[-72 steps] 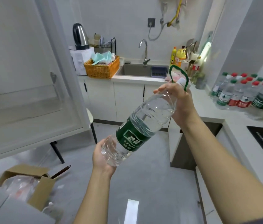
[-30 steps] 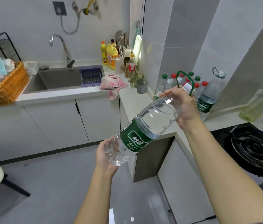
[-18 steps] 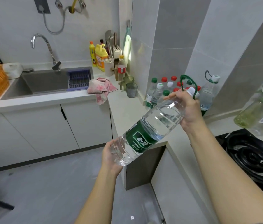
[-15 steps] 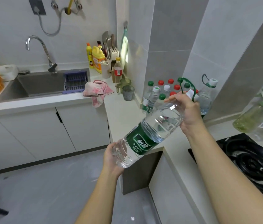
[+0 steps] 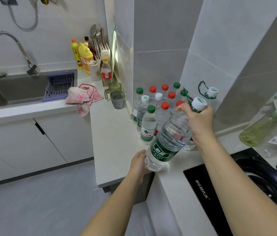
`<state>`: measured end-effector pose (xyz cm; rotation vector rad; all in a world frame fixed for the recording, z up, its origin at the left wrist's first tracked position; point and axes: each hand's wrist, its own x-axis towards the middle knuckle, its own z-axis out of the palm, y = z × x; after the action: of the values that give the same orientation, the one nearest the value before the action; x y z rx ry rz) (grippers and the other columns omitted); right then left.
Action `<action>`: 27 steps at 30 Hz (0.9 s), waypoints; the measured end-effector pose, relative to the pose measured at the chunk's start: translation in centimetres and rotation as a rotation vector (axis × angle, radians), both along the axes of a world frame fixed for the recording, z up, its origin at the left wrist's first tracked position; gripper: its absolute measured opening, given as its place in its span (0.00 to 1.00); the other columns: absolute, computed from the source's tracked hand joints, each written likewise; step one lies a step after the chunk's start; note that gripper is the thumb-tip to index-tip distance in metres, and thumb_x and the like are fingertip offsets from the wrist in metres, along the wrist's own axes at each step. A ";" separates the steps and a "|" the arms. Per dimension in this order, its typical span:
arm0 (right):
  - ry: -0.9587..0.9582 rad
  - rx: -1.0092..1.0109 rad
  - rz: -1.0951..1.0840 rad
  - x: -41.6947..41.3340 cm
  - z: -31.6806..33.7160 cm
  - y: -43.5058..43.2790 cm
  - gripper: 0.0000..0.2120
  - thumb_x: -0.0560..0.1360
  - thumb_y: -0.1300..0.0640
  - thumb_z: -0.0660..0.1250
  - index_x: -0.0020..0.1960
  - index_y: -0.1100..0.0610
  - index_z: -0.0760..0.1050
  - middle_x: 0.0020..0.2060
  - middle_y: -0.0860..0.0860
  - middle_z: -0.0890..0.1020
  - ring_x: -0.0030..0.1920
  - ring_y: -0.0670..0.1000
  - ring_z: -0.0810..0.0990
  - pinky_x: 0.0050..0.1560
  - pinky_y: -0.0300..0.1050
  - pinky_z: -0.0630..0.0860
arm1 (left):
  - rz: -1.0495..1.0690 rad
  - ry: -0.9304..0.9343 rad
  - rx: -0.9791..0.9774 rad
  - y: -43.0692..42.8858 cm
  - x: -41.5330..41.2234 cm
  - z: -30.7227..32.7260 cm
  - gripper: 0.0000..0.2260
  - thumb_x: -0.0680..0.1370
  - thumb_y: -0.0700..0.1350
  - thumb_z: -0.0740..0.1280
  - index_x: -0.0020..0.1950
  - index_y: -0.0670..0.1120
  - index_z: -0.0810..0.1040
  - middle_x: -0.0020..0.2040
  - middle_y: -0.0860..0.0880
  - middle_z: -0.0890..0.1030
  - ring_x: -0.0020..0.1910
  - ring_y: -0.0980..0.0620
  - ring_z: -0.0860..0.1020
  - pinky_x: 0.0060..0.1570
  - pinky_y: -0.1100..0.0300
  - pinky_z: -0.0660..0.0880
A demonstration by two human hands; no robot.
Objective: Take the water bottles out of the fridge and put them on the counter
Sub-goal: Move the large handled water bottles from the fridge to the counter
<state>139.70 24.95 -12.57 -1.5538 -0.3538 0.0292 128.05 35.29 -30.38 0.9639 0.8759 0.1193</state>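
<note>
I hold a large clear water bottle [image 5: 168,142] with a green label, tilted, its base low and left, just above the white counter [image 5: 113,133]. My right hand [image 5: 198,121] grips its neck below the white cap and green carry loop. My left hand [image 5: 139,163] cups its base. Behind it, in the counter's corner, stands a cluster of several small water bottles [image 5: 148,125] with green, red and white caps. Another large bottle [image 5: 211,94] with a green loop stands behind my right hand, mostly hidden.
A black hob [image 5: 236,184] with a dark pan lies to the right. A yellowish bottle [image 5: 260,130] leans by the wall. Two cups [image 5: 117,99], a pink cloth [image 5: 83,97], detergent bottles [image 5: 85,57] and the sink [image 5: 23,87] sit along the left counter run.
The view has turned from the fridge side to the counter corner. Both hands have carried the large bottle forward and down, over the counter beside the small bottles.
</note>
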 end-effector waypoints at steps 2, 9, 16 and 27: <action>-0.012 -0.019 -0.026 1.3 -0.5 0.0 0.05 0.69 0.66 0.73 0.43 0.67 0.80 0.38 0.54 0.84 0.38 0.45 0.81 0.41 0.35 0.76 | -0.027 -0.003 0.017 -0.4 1.4 -0.5 0.14 0.78 0.40 0.63 0.63 0.42 0.76 0.54 0.41 0.83 0.50 0.43 0.83 0.46 0.51 0.80; -0.107 -0.139 -0.029 3.7 -2.0 0.8 0.12 0.69 0.66 0.76 0.37 0.55 0.75 0.34 0.49 0.80 0.36 0.46 0.78 0.38 0.35 0.76 | -0.116 -0.022 0.161 -1.9 4.6 -1.5 0.11 0.81 0.37 0.59 0.55 0.48 0.79 0.44 0.51 0.81 0.36 0.58 0.78 0.36 0.68 0.73; -0.140 -0.241 -0.049 5.4 -3.6 1.4 0.10 0.68 0.66 0.76 0.36 0.61 0.74 0.33 0.56 0.80 0.36 0.49 0.77 0.39 0.44 0.76 | -0.243 0.032 0.382 -3.0 6.6 -2.7 0.26 0.76 0.38 0.67 0.74 0.43 0.66 0.64 0.51 0.74 0.59 0.55 0.74 0.64 0.56 0.72; -0.203 -0.259 -0.021 7.2 -4.7 2.7 0.07 0.70 0.66 0.74 0.39 0.60 0.77 0.32 0.47 0.80 0.35 0.46 0.77 0.38 0.40 0.76 | -0.270 0.118 0.740 -3.4 9.5 -3.4 0.37 0.65 0.45 0.80 0.70 0.45 0.66 0.62 0.47 0.72 0.60 0.50 0.74 0.61 0.54 0.73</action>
<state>146.86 27.65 -17.31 -1.8224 -0.5100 -0.1034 137.56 31.90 -33.76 1.7864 0.8089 0.1607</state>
